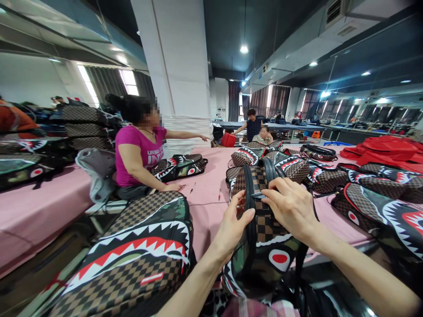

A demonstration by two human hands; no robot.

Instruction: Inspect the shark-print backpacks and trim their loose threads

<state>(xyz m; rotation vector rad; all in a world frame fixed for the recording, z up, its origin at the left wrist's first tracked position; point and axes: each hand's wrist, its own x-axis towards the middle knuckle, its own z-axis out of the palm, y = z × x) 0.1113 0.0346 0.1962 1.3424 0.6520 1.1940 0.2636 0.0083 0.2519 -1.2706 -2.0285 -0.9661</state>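
A brown-and-black checkered backpack with camouflage panels and a red-and-white eye stands upright in front of me. My left hand grips its black zipper edge, thumb on the near side and fingers behind. From the other side, my right hand is closed, its fingertips around a small dark pointed metal tool that looks like thread snips. The tool's tip lies against the zipper band, close to my left fingers. My right palm hides part of the bag's top.
Another shark-mouth backpack lies at my left; several more cover the table ahead and right. A red pen lies between. Red bags are piled at far right. A co-worker in a magenta shirt sits left, one arm outstretched.
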